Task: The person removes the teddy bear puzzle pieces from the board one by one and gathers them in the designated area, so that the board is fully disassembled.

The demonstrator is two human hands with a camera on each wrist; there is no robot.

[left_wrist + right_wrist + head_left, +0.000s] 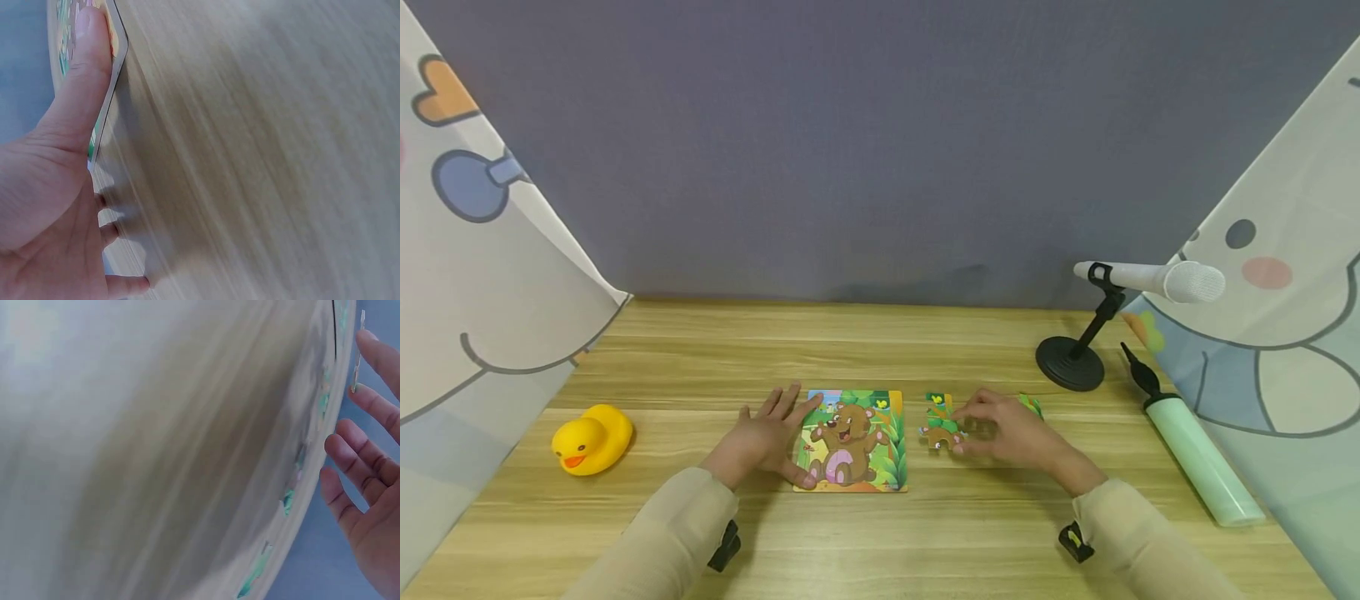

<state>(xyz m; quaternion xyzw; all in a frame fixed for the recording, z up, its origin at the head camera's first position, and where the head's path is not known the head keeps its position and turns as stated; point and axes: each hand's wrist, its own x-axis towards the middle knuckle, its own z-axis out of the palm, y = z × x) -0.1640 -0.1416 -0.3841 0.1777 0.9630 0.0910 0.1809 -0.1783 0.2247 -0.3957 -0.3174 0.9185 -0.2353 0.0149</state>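
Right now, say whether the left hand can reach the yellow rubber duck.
Probably yes: the left hand touches the bear picture board, but nothing visible stands between that hand and the yellow rubber duck.

One left hand, one right hand, two sleeves, one bear picture board, several puzzle pieces too hidden to count, one yellow duck, one microphone, one stand, one green pump and one table were visible.
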